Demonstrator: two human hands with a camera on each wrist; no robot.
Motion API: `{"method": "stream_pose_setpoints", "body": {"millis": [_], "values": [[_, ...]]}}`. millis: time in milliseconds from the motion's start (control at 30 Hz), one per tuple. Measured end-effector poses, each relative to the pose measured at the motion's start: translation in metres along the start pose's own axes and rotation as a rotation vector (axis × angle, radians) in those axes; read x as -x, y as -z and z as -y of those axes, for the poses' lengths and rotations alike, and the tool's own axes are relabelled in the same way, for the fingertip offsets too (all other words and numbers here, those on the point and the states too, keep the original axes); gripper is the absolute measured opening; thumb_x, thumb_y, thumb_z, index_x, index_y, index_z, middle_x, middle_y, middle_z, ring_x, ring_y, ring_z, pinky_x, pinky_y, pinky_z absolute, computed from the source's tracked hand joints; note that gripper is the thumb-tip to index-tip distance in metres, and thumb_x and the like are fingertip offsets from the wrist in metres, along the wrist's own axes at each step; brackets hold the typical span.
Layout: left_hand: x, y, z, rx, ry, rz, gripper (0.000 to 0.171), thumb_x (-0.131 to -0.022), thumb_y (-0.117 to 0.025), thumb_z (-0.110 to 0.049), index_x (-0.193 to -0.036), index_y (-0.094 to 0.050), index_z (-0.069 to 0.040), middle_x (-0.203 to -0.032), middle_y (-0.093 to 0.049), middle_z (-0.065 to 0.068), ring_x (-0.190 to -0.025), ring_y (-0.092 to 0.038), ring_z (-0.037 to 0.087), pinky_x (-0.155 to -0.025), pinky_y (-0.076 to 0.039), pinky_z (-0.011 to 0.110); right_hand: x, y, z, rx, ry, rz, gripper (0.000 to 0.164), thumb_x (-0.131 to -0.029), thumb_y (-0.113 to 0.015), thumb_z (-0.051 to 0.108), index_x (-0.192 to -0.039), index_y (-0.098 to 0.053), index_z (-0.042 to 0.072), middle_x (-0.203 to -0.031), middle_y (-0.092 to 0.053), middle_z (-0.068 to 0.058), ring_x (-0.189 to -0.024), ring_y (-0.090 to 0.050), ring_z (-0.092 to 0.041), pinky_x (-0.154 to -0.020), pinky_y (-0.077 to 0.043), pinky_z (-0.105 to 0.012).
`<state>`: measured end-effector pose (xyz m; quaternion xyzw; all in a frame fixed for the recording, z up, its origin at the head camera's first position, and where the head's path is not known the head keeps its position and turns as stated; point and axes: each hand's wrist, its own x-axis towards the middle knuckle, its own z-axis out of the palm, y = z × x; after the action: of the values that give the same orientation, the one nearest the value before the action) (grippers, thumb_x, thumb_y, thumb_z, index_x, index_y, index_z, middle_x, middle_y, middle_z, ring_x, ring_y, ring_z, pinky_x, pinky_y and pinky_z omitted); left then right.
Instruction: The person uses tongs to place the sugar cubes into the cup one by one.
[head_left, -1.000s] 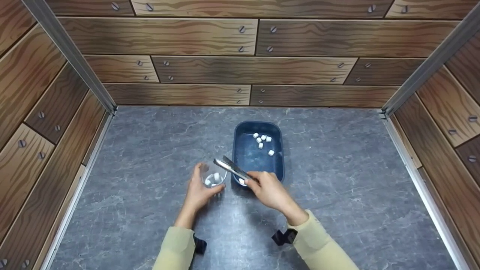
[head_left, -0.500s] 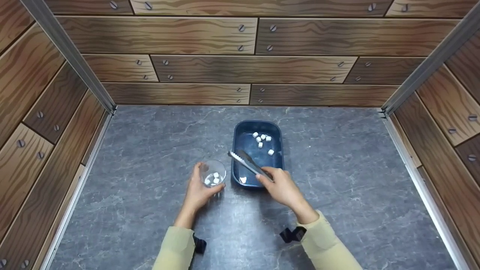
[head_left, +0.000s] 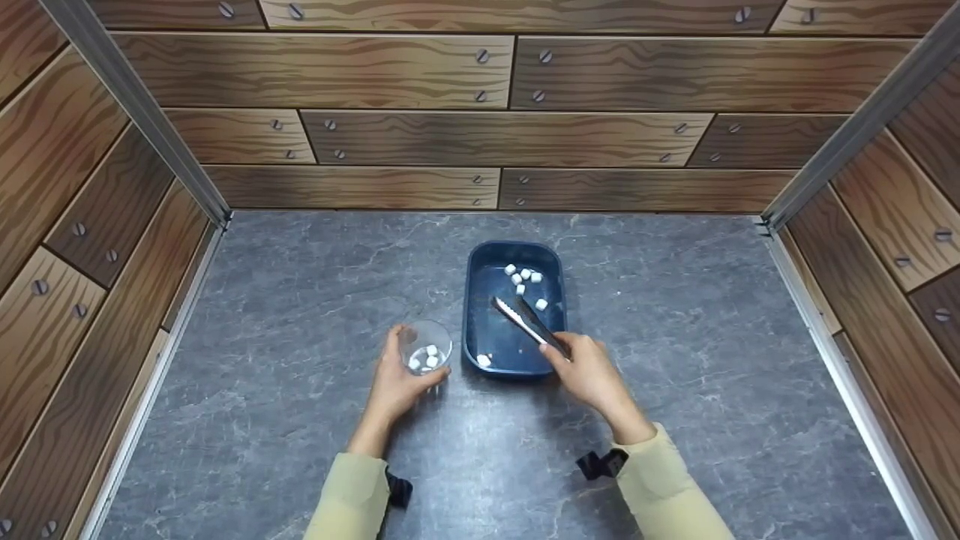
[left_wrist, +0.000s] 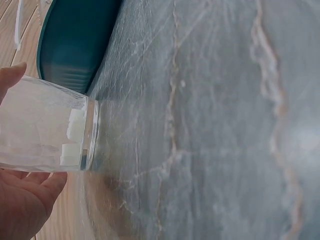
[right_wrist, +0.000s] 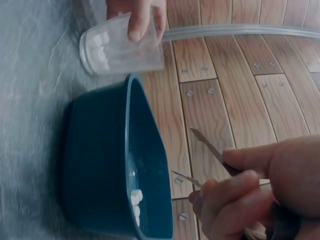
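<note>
My left hand [head_left: 401, 382] grips a clear glass [head_left: 426, 337] that stands upright on the floor-like grey surface, with several white cubes [left_wrist: 71, 154] lying at its bottom. In my right hand [head_left: 589, 373] is a pair of metal tongs [head_left: 525, 321], pinched between thumb and fingers. The tips of the tongs [right_wrist: 197, 135] are spread apart with nothing between them, over the blue bin [head_left: 471, 300]. Inside that bin, several white cubes [head_left: 520, 278] cluster toward the far end, and another white piece [head_left: 484, 361] lies in the near left corner.
Grey marbled surface [head_left: 315, 285] extends around the glass and bin. Wood-patterned panels [head_left: 420, 139] wall it at the back and both sides, with metal corner posts [head_left: 154, 120] at left and right.
My right hand has moved right with the tongs, from beside the glass to over the bin. A cube seen high in the glass now rests at its bottom. The left hand has stayed put.
</note>
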<state>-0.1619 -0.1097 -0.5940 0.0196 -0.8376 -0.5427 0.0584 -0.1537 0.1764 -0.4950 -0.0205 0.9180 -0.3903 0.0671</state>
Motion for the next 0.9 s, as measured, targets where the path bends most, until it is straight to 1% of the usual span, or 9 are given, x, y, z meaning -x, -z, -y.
{"method": "stream_pose_setpoints", "body": {"millis": [233, 400, 500, 667, 733, 833, 900], "values": [[0.001, 0.001, -0.001, -0.003, 0.004, 0.001, 0.101, -0.063, -0.092, -0.024, -0.142, -0.035, 0.001, -0.134, -0.054, 0.024, -0.123, -0.050, 0.040, -0.103, -0.040, 0.050, -0.007, 0.000, -0.008, 0.050, -0.070, 0.025, 0.032, -0.100, -0.058, 0.024, -0.117, -0.066, -0.002, -0.058, -0.049, -0.002, -0.044, -0.038, -0.012, -0.041, -0.032, -0.026], [0.001, 0.001, -0.001, 0.003, -0.002, -0.002, 0.102, -0.063, -0.092, -0.023, -0.143, -0.035, 0.003, -0.135, -0.053, 0.025, -0.124, -0.049, 0.040, -0.104, -0.039, 0.049, -0.012, -0.002, -0.013, 0.088, -0.102, 0.031, 0.032, -0.100, -0.057, 0.024, -0.116, -0.066, -0.002, -0.061, -0.052, -0.004, -0.045, -0.040, -0.013, -0.041, -0.034, -0.026], [0.000, 0.001, -0.001, 0.004, -0.003, 0.001, 0.102, -0.062, -0.092, -0.022, -0.143, -0.034, 0.003, -0.135, -0.053, 0.025, -0.124, -0.049, 0.039, -0.105, -0.039, 0.048, -0.014, -0.003, -0.014, 0.118, -0.105, 0.029, 0.033, -0.100, -0.056, 0.024, -0.117, -0.065, -0.003, -0.062, -0.054, -0.005, -0.046, -0.042, -0.014, -0.041, -0.036, -0.027], [0.000, 0.002, -0.001, 0.008, -0.022, 0.017, 0.100, -0.065, -0.092, -0.021, -0.143, -0.034, 0.004, -0.134, -0.054, 0.023, -0.125, -0.049, 0.038, -0.105, -0.038, 0.049, -0.014, -0.004, -0.015, 0.158, -0.093, 0.038, 0.040, -0.100, -0.055, 0.023, -0.126, -0.059, -0.008, -0.067, -0.056, -0.007, -0.046, -0.047, -0.015, -0.043, -0.040, -0.029], [0.000, 0.002, -0.001, 0.009, -0.031, 0.023, 0.098, -0.066, -0.091, -0.021, -0.142, -0.034, 0.004, -0.134, -0.054, 0.022, -0.125, -0.049, 0.038, -0.105, -0.038, 0.049, -0.015, -0.003, -0.015, 0.170, -0.085, 0.034, 0.036, -0.100, -0.055, 0.021, -0.122, -0.061, -0.008, -0.066, -0.055, -0.007, -0.046, -0.048, -0.016, -0.043, -0.040, -0.030], [0.000, 0.002, 0.000, 0.013, -0.031, 0.025, 0.097, -0.066, -0.091, -0.021, -0.142, -0.035, 0.003, -0.134, -0.054, 0.022, -0.126, -0.048, 0.037, -0.106, -0.037, 0.048, -0.017, -0.002, -0.015, 0.199, -0.062, 0.008, 0.026, -0.099, -0.055, 0.018, -0.106, -0.065, -0.004, -0.064, -0.054, -0.007, -0.049, -0.048, -0.018, -0.046, -0.041, -0.032], [0.000, 0.002, 0.000, 0.015, -0.036, 0.027, 0.097, -0.066, -0.091, -0.021, -0.141, -0.035, 0.003, -0.134, -0.054, 0.023, -0.126, -0.048, 0.037, -0.106, -0.037, 0.048, -0.019, -0.002, -0.014, 0.221, -0.053, -0.008, 0.022, -0.098, -0.055, 0.017, -0.100, -0.066, -0.002, -0.065, -0.055, -0.007, -0.052, -0.050, -0.020, -0.049, -0.043, -0.034]]}}
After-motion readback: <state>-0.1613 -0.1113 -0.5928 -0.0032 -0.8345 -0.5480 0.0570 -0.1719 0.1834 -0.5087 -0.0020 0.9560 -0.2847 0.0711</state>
